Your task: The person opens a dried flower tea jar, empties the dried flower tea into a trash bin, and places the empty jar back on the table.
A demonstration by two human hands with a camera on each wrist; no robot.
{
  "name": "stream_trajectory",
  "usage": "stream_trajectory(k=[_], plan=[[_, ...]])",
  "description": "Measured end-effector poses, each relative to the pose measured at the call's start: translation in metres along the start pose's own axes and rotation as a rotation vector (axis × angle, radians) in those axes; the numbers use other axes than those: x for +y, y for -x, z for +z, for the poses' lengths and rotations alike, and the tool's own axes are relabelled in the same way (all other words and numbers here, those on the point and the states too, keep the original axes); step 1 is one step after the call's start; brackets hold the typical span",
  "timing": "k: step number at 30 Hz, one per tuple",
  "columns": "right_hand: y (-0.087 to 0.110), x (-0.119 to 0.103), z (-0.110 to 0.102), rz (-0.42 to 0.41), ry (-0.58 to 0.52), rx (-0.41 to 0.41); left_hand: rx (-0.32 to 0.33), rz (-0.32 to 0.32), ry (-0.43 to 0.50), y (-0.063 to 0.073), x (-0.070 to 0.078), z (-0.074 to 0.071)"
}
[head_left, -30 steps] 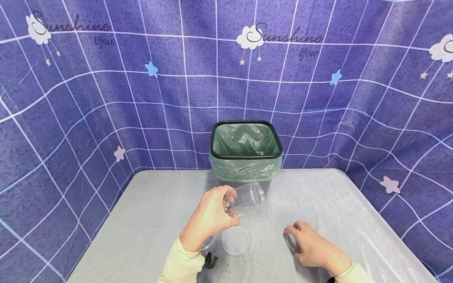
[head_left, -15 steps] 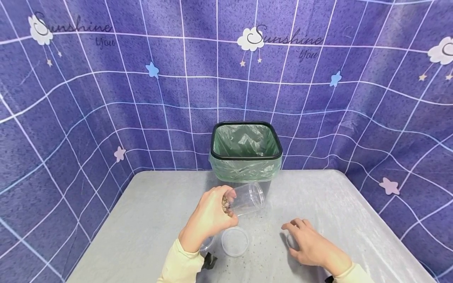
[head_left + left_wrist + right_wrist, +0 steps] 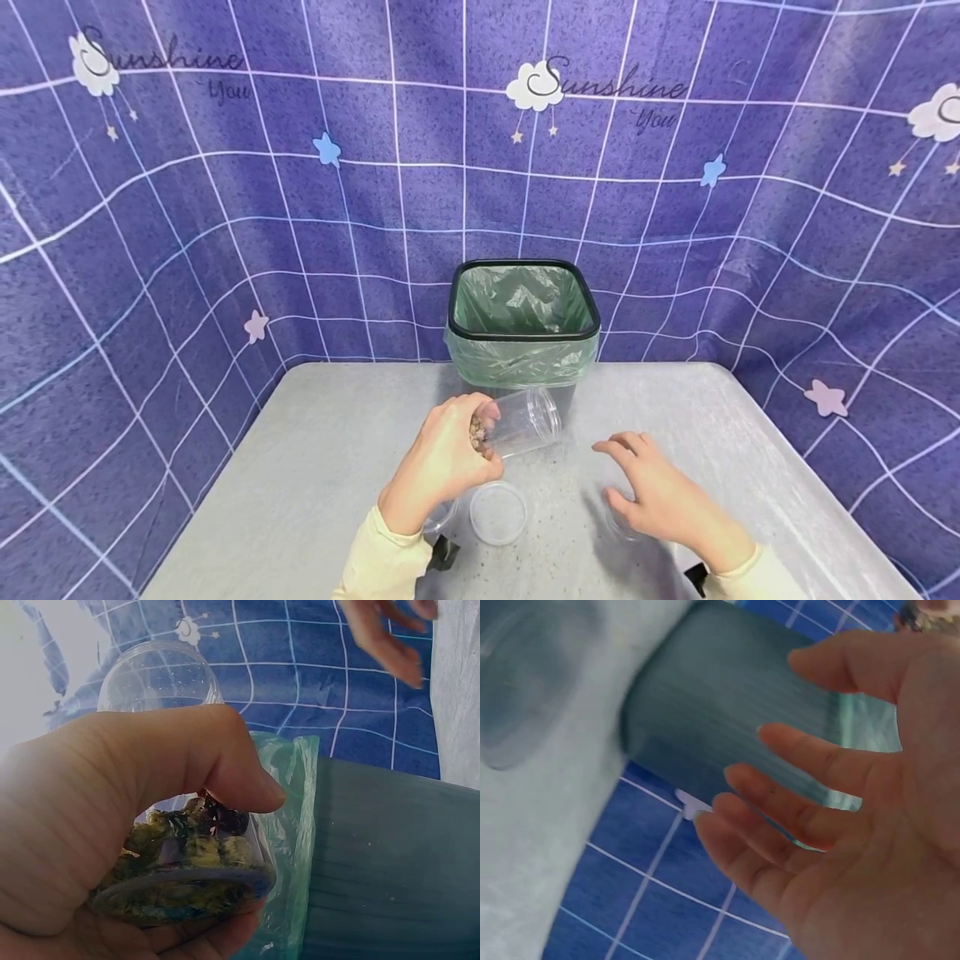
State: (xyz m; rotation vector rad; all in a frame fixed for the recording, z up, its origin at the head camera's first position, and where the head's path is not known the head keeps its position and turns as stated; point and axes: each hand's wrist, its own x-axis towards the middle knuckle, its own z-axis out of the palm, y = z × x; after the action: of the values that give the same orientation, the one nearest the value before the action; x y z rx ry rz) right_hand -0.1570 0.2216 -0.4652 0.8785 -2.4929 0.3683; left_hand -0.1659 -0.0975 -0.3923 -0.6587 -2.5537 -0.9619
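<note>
My left hand (image 3: 442,458) grips a clear plastic jar (image 3: 528,422) near its base. The jar lies tilted on its side in the air, mouth toward the right. Dried, crumbly, yellowish and dark pieces (image 3: 191,840) sit at its bottom end, partly covered by my fingers. My right hand (image 3: 660,496) holds nothing, its fingers spread apart. Below it on the table lies a clear round piece (image 3: 624,523), partly hidden by the hand; in the right wrist view this clear round piece (image 3: 536,682) is blurred. A clear round lid (image 3: 498,512) lies between the hands.
A bin (image 3: 522,336) with a black rim and green bag liner stands behind the jar at the table's back. Another clear round object (image 3: 440,517) is half hidden by my left wrist. Small dark crumbs dot the grey table (image 3: 337,433). A blue-purple curtain (image 3: 375,192) surrounds it.
My right hand has let go of the clear round piece, its fingers spreading as it rose off the table. The left hand and jar have hardly moved.
</note>
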Motion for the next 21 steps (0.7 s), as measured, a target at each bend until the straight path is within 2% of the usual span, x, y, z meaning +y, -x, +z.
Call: stream_trajectory(k=[10, 14, 21], plan=[[-0.030, 0.002, -0.030, 0.009, -0.047, 0.173, 0.000, 0.005, -0.008, 0.000, -0.001, 0.002], [-0.037, 0.003, -0.038, 0.010, -0.058, 0.219, -0.003, 0.001, 0.003, 0.000, 0.000, 0.002], [-0.058, 0.006, -0.049, -0.048, -0.101, 0.332, -0.002, -0.001, 0.004, -0.001, 0.000, 0.001]])
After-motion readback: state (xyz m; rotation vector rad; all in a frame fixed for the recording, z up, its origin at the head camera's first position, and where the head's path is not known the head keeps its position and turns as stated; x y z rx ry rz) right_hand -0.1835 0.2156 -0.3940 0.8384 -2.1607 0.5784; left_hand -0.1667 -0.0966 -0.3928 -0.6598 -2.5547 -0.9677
